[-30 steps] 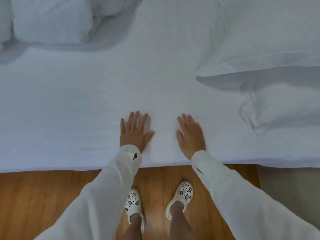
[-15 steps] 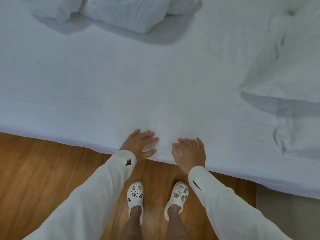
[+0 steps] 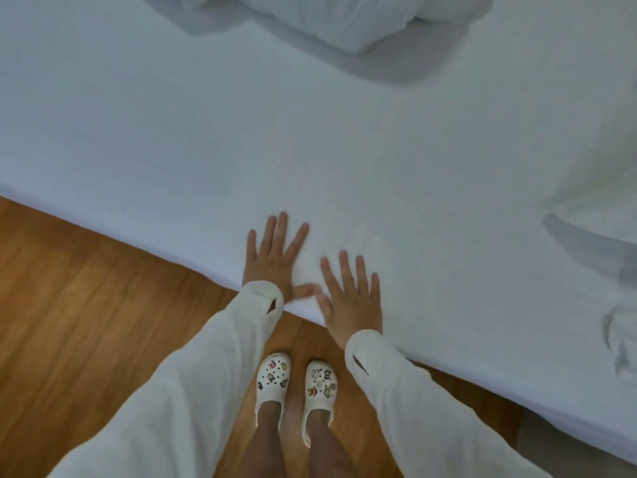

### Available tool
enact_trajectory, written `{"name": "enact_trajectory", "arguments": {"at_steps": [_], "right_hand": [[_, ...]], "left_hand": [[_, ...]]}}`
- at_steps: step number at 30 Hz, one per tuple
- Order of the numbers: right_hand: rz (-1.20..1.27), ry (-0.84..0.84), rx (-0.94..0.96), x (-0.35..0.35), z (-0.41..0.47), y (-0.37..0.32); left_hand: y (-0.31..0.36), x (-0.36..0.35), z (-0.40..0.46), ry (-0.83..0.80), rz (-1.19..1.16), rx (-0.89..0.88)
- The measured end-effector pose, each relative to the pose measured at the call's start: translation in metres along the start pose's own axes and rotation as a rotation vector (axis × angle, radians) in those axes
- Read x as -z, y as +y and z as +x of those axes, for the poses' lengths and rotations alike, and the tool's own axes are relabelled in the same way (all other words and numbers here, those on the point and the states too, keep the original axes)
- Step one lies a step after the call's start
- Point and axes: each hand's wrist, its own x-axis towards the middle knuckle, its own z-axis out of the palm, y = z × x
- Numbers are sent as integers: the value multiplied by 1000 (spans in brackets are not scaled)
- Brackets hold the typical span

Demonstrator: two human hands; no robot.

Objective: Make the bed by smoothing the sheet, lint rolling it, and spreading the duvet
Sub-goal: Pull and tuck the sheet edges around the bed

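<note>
Two white clogs (image 3: pixel 295 391) with small charms stand side by side on the wooden floor (image 3: pixel 86 322), toes toward the bed. Two white sleeves (image 3: pixel 213 374) reach forward from the bottom of the view. Two hands lie flat at the near edge of the bed: the left hand (image 3: pixel 272 263) and the right hand (image 3: pixel 351 298), each grip released, fingers straight and spread, palms pressing on the white sheet (image 3: pixel 241 150). Their two thumbs meet right at the edge. The sheet covers the bed from the near edge to the far one and looks mostly smooth. At the right edge one rumpled white duvet (image 3: pixel 613 188) lies bunched. Along the far edge one heap of white bedding (image 3: pixel 344 19) rests on the sheet.
</note>
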Motion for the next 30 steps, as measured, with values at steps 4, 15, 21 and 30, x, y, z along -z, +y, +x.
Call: {"name": "enact_trajectory", "arguments": {"at_steps": [4,15,21,30], "right_hand": [[58,-293,47,40,1,3],[827,-273,-137,204,-5,-139],[892,-164,-12,258,5,-315],[766,-227,165,307,83,-543]], "left_hand": [[-9,33,-26,-266,-133,-118],[-107,177,-128,-27,-1096,583],[-245,230,-181,256,-1369,739],[-461,304,-183,381,-1432,810]]}}
